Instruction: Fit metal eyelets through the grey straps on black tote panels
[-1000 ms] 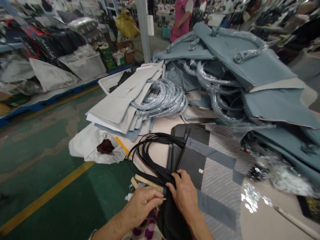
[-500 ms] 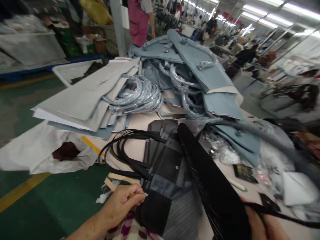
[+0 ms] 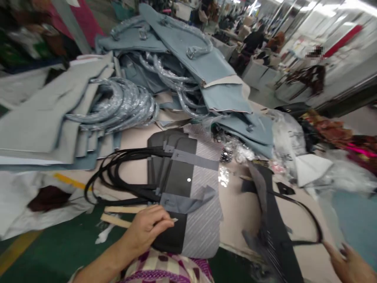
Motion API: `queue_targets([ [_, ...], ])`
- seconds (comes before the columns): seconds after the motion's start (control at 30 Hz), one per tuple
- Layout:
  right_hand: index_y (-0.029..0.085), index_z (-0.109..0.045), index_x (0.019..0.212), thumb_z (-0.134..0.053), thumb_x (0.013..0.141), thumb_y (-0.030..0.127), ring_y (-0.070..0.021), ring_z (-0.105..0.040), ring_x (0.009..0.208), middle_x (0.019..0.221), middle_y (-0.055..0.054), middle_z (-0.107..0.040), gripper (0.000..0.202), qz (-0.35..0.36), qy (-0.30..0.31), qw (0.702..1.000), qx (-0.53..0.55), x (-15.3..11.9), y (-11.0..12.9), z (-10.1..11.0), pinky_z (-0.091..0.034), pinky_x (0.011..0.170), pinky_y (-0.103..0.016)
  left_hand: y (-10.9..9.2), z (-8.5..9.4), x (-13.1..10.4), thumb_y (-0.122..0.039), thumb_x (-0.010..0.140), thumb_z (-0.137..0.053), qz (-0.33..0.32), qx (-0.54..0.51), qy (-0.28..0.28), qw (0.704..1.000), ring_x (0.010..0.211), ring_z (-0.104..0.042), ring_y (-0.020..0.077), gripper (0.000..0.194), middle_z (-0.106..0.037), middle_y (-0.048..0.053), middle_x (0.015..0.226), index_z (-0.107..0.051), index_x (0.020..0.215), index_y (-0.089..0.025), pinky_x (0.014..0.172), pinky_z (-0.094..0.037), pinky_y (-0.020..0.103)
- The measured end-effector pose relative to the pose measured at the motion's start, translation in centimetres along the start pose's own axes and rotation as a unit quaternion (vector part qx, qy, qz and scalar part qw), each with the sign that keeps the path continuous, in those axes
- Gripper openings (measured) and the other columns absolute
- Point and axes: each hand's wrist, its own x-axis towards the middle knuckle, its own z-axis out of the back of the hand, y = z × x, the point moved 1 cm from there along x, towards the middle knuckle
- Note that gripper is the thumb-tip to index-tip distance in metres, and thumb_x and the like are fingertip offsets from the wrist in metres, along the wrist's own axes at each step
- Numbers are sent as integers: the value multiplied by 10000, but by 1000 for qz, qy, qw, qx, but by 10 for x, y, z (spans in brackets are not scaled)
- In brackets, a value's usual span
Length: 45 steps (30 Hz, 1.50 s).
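Observation:
My left hand [image 3: 151, 228] is closed, pinching a small pale pointed item [image 3: 174, 220] whose kind I cannot make out. It is over the near end of a stack of dark bag panels [image 3: 178, 177] with black loop handles [image 3: 126, 188] extending left and striped grey fabric on the right. At the lower right, my right hand [image 3: 347, 261] has its fingers apart beside the black strap [image 3: 315, 220] of another dark panel [image 3: 277, 220]. That panel is blurred and lies at the table's right side; whether the fingertips touch the strap is unclear.
Blue-grey bag pieces [image 3: 218, 63] with plastic-wrapped handles [image 3: 118, 102] are piled across the back of the table [image 3: 235, 212]. Clear plastic bags [image 3: 285, 129] and small shiny parts lie toward the right. White cloth [image 3: 17, 200] hangs at the left. A pole stands at the back left.
The dark panel has moved right, off the stack and down toward the table's right side. My right hand has moved right and opened. My left hand keeps its pinch; the view has turned right.

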Motion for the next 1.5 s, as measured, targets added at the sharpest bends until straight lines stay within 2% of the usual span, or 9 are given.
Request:
queue_targets([
  [0.13,260,-727,968,-672,619,589,-322,-696,878,973,-112,-743,483,93,217,955,178,-87,98,-42,-546,793,-455,-10,0,8,-347,947,-566,-23,47,-28,998,634,-521,106,312,-588,-11,652,-635,703,-166,608,-343,226],
  [0.3,237,-644,1143,-612,888,224,-148,-672,785,916,-33,-716,257,438,337,759,345,-220,238,-60,-558,702,-239,-15,2,3,-381,945,-568,-36,74,-36,996,586,-492,105,338,-559,-13,624,-623,702,-153,582,-319,248],
  [0.53,202,-595,1037,-542,907,63,-136,-629,747,834,-24,-679,198,565,324,673,350,-247,272,-75,-511,681,-264,-12,4,-6,-451,971,-489,-58,75,-38,995,604,-509,116,422,-570,-2,639,-613,695,-156,612,-342,254],
  [0.7,207,-581,990,-539,913,79,-119,-634,745,830,-9,-668,155,547,348,680,342,-247,274,-82,-500,683,-239,0,10,-14,-498,965,-465,-31,74,-49,996,587,-500,120,481,-560,3,612,-622,666,-155,585,-336,262],
  [0.87,217,-585,983,-533,923,100,-111,-638,744,819,5,-655,142,524,365,690,340,-247,279,-83,-498,684,-224,7,25,-17,-552,813,-676,-22,158,-8,987,905,-580,228,524,-672,63,996,-625,1225,-233,866,-416,393],
  [1.03,214,-595,924,-576,887,108,-114,-624,700,775,10,-645,113,523,378,690,328,-249,288,-85,-488,657,-227,5,27,-6,-507,812,-705,-50,156,11,986,1301,-403,293,440,-608,40,1283,-624,1172,-267,1137,-51,573],
  [1.17,208,-596,822,-574,865,91,-108,-596,617,695,20,-626,126,524,358,699,329,-249,294,-85,-468,598,-220,8,20,1,-297,893,-657,-46,116,28,992,1037,-578,185,107,-691,-15,899,-641,922,-195,1161,-49,510],
  [1.3,194,-633,776,-582,846,106,-107,-572,565,643,15,-621,124,523,323,716,330,-252,295,-89,-447,568,-222,11,13,3,-272,963,-525,-42,105,2,994,712,-546,139,228,-619,-4,722,-630,789,-168,873,-394,333],
  [1.5,183,-712,721,-717,740,351,-147,-590,567,620,-18,-664,170,174,379,831,368,-229,280,-142,-485,589,-262,-1,2,6,-201,968,-441,-76,53,-32,995,626,-468,137,282,-564,6,652,-567,720,-155,622,-326,297],
])
